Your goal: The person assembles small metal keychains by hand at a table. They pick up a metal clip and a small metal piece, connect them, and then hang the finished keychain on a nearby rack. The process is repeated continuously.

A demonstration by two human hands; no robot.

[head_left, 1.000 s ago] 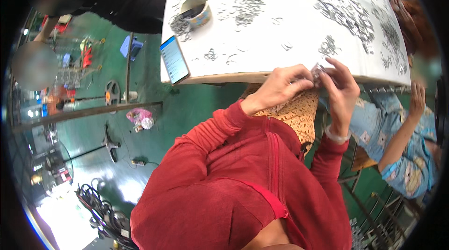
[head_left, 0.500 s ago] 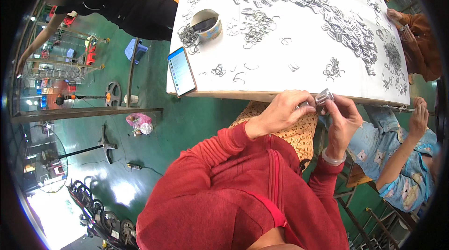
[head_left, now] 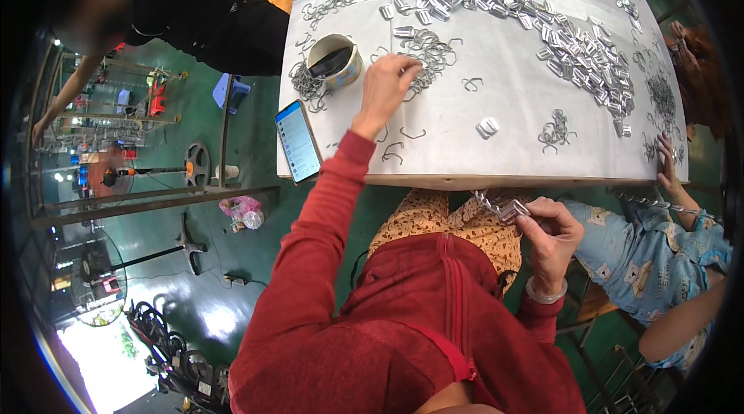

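Metal wire hooks under left hand.

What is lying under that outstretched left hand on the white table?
The left hand rests on a loose heap of bent silver wire hooks on the white table. Hooks stick out round the fingers; whatever lies directly beneath the palm is covered.

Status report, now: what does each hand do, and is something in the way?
Left hand out on white table, fingers on wire hooks. Right hand pinches metal clip with chain. Tape roll beside left hand, not blocking.
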